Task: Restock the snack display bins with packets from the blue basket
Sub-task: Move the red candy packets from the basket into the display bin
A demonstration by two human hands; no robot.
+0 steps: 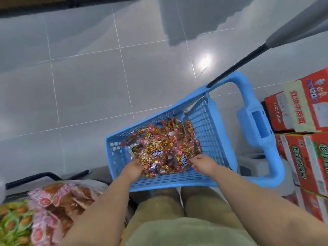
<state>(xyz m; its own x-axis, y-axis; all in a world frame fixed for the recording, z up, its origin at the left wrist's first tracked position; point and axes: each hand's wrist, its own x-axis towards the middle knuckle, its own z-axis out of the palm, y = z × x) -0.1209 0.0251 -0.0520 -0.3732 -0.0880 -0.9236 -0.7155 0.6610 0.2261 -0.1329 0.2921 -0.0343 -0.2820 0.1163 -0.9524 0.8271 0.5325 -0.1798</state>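
Between your left hand (134, 168) and right hand (204, 165), apart in the blue plastic mesh basket (205, 119), sits a clear bag of red-yellow packets (165, 148); grip unclear, scoop underneath evenly.

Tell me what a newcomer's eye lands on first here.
The bright blue basket sits at frame centre against the grey tiled floor, holding a heap of red-and-yellow snack packets. The left hand and right hand both meet the heap's near edge, though the grip itself is hard to read. Red printed cartons stack at the right edge, and pink packets blur at lower left.
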